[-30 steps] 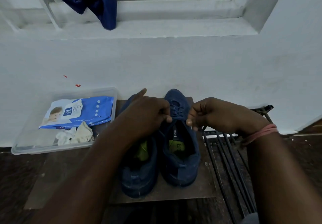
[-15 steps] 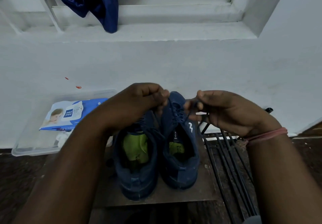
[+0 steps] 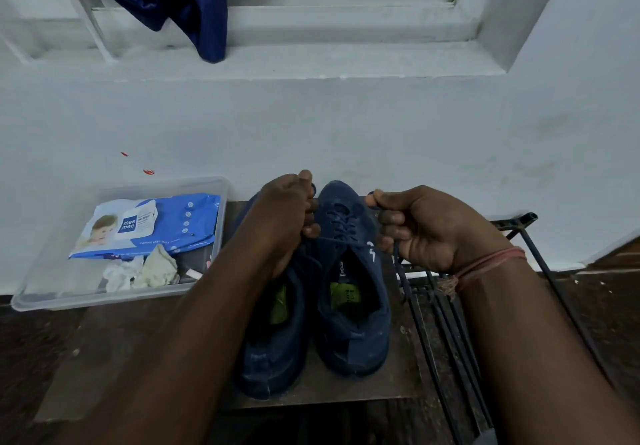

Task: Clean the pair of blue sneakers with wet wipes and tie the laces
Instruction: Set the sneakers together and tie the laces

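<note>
At frame centre, the left hand (image 3: 289, 218) and right hand (image 3: 420, 226) have drawn apart since a moment ago, each grip pinching the dark blue lace (image 3: 337, 239) taut across the right blue fabric sneaker (image 3: 353, 306) on the brown desk (image 3: 398, 385); probably the knot is tightening.

Two blue sneakers stand side by side on a dark board (image 3: 398, 382), toes toward the white wall. The left hand (image 3: 287, 212) and the right hand (image 3: 426, 226) each grip one end of the lace (image 3: 341, 239) of the right sneaker (image 3: 356, 309), which is stretched between them. The left sneaker (image 3: 273, 358) is partly hidden under the left arm. To the left, a clear tray (image 3: 52, 301) holds a wipes pack (image 3: 152, 223) and crumpled used wipes (image 3: 142, 270).
</note>
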### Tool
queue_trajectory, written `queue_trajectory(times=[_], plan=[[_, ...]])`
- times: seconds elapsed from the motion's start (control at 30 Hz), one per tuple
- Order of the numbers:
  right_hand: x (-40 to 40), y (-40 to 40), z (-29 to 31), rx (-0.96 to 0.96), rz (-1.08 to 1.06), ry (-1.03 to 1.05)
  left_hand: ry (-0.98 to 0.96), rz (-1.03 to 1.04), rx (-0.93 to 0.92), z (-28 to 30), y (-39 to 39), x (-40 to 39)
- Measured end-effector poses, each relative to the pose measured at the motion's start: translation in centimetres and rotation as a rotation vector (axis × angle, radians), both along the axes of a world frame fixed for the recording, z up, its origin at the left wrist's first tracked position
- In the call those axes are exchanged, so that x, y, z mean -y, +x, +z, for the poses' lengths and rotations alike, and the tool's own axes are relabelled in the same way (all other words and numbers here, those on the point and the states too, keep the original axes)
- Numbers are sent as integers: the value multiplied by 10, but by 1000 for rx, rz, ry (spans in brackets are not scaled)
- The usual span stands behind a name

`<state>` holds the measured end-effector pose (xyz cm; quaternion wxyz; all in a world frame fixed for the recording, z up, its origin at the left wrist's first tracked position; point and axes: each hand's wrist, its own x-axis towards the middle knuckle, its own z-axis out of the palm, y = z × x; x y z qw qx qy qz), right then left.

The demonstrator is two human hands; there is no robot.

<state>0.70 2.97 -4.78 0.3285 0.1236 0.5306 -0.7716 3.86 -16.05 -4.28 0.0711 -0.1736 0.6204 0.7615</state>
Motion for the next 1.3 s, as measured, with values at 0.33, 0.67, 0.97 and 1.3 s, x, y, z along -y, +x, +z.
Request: queue_trajectory(times=[0.33,0.67,0.97,1.3], plan=[[15,0,-7,-371,17,68,-258,-185,-164,1,8,7],[12,3,-4,-647,225,219,-368,-293,-165,7,9,1],[7,7,-3,-666,289,155,-232,-169,-135,3,13,-2],[21,8,0,-417,10,122,-548,-173,-305,-4,11,1]])
